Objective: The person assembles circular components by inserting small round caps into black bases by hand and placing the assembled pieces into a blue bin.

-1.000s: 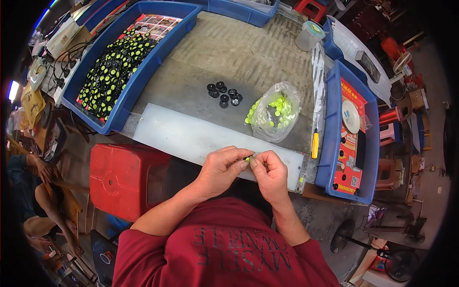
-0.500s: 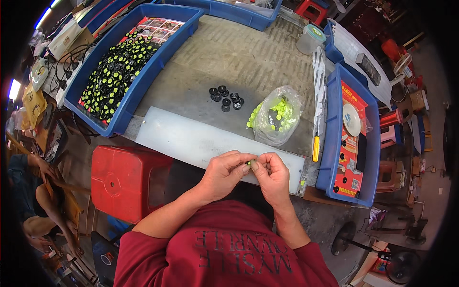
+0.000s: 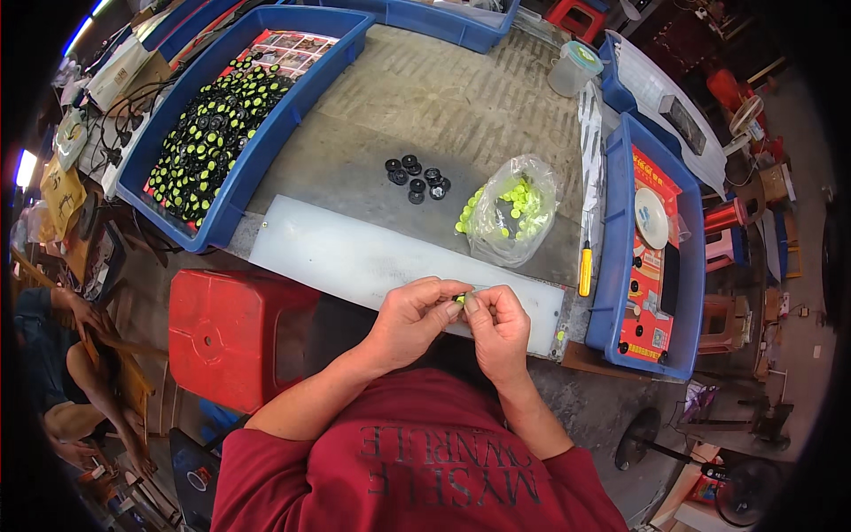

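Left hand point(image 3: 409, 321), right hand point(image 3: 499, 330): fingertips pinching small green-black piece point(image 3: 460, 299) over white board point(image 3: 381, 257), presumably for precision | from piece: black discs point(image 3: 417, 185) 11 o'clock, clear bag point(image 3: 498, 247) with green discs point(image 3: 523, 199) 1 o'clock, likely for easy reach

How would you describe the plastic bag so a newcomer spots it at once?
Find the table and the long white board along its near edge. Just beyond the board's right half sits a clear, crumpled plastic bag. Unlike the loose black discs to its left, it is see-through and holds small yellow-green discs.
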Motion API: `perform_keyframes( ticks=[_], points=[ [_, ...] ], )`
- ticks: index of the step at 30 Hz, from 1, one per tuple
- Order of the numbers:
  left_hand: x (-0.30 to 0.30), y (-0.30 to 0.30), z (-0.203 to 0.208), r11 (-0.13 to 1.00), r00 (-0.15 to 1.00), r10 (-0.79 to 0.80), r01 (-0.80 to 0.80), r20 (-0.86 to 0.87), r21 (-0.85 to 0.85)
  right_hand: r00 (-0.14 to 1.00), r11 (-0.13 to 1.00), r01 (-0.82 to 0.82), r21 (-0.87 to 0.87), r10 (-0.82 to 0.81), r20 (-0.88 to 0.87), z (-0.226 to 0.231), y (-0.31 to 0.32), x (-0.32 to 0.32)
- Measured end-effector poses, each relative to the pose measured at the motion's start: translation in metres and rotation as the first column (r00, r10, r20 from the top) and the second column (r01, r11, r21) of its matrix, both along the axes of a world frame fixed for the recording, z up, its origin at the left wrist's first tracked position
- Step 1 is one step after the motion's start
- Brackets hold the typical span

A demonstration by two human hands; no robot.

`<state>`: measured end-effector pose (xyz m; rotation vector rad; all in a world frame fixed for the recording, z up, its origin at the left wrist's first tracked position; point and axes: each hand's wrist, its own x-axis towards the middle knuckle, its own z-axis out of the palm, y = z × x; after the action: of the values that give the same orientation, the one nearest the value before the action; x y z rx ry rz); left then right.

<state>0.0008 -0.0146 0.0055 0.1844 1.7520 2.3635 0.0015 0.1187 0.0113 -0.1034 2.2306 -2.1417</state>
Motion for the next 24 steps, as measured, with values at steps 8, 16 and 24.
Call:
perform_keyframes(
  ticks=[8,16,24],
  points=[
    [-0.0023,-0.0052,0.0038,0.995,0.999,-0.031,0.029,-0.012,-0.1,1.0,1.0,-0.01,0.02,0.009,0.022,-0.0032,0.0026,0.0005],
    [-0.0018,-0.0056,0.0052,0.992,0.998,-0.045,0.041,-0.031,-0.118,1.0,1.0,-0.004,0.002,0.004,0.008,0.0,0.0012,0.0007],
    [-0.0025,-0.0069,0.0061,0.988,0.996,-0.061,0.051,-0.062,-0.146,1.0,1.0,-0.013,0.009,0.012,0.02,0.0008,0.0017,0.0002]
  ],
)
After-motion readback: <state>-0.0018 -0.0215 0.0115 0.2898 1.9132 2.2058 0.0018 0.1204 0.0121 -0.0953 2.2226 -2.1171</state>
